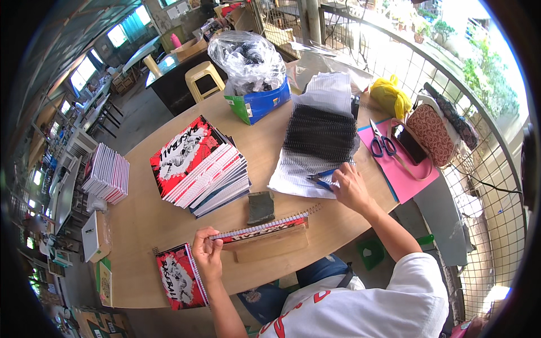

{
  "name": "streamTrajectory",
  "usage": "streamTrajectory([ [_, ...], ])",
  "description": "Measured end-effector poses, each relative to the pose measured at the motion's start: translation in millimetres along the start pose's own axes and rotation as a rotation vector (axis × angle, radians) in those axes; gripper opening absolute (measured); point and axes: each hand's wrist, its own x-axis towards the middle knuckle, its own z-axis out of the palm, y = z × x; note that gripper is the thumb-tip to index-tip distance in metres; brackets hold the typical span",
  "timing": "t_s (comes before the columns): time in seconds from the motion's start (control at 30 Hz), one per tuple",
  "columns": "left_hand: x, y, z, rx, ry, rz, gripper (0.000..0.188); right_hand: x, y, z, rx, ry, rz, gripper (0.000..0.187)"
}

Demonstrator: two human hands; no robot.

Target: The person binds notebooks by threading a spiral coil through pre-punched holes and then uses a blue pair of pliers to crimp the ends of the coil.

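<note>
With the left hand, pinches the left end of a red-covered notebook between thumb and fingers, keeping it spine-up along a wooden block at the near edge of the table. With the right hand, fingers partly curled, reaches to the blue-handled pliers on white sheets; hard to make out whether gripped or merely touched. Lengthwise, from left to right, slightly farther from the body at the right end, with a loose length of wire coil sticking out past the cover. Nearer to the right hand at that coil end: leftward and toward the body, well apart from the left hand. Just beyond the spine, a dark pad.
</note>
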Motion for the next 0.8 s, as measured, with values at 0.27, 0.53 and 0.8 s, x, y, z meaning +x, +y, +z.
streamTrajectory([
  [0.27,-1.7,4.7,1.6,0.034,0.017,-0.035,0.021,37.5,35.4,5.5,-0.13,0.165,-0.102,0.026],
  [0.53,-4.7,-0.4,3.9,0.032,0.065,-0.095,0.023,5.0,15.8,5.3,-0.148,-0.059,-0.156,0.061],
  [0.8,-7.4,-9.9,8.7,-0.096,0.073,-0.031,0.021,33.2,-30.3,-56.4,0.482,0.01,-0.312,0.049],
])
